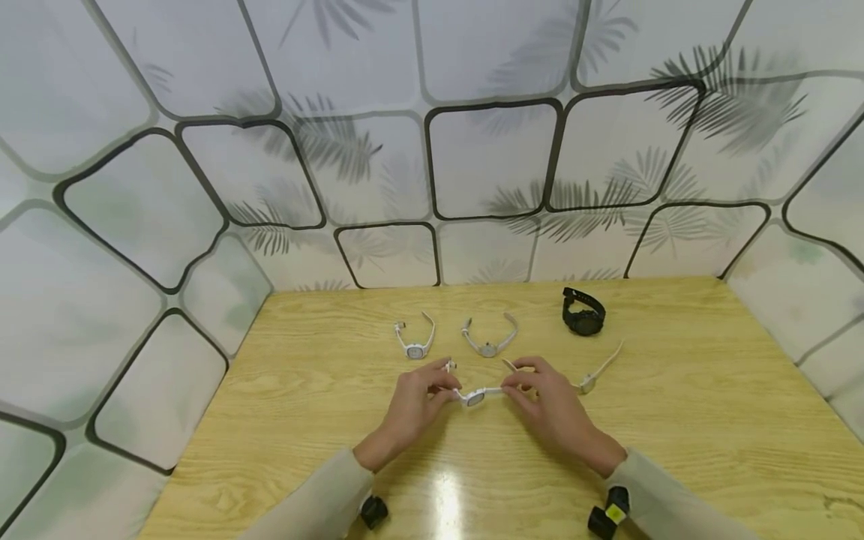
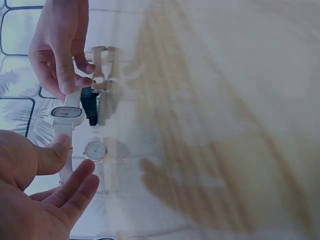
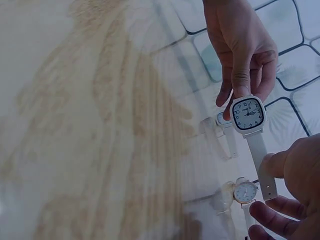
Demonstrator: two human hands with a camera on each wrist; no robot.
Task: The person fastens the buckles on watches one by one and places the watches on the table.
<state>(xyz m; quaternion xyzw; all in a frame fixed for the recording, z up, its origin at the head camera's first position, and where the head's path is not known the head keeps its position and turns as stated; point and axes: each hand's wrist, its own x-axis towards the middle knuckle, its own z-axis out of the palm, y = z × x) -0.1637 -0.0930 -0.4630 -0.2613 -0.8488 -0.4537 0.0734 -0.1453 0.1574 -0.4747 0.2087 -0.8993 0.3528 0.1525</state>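
Note:
A white wristwatch (image 1: 475,398) with a rounded-square, black-rimmed face is held between both hands above the wooden table. My left hand (image 1: 415,397) pinches its strap on the buckle side. My right hand (image 1: 556,405) grips the other strap between thumb and fingers; holes show near that strap's tip in the right wrist view, where the dial (image 3: 248,115) faces the camera. Just beyond the hands lie a white watch (image 1: 415,351) and a pale watch with a round dial (image 1: 488,349). Another light-strapped watch (image 1: 588,384) is partly hidden behind my right hand.
A black watch (image 1: 584,322) with its strap looped lies at the back right of the wooden table (image 1: 297,420). Patterned fabric walls (image 1: 499,161) enclose the table at the back and both sides.

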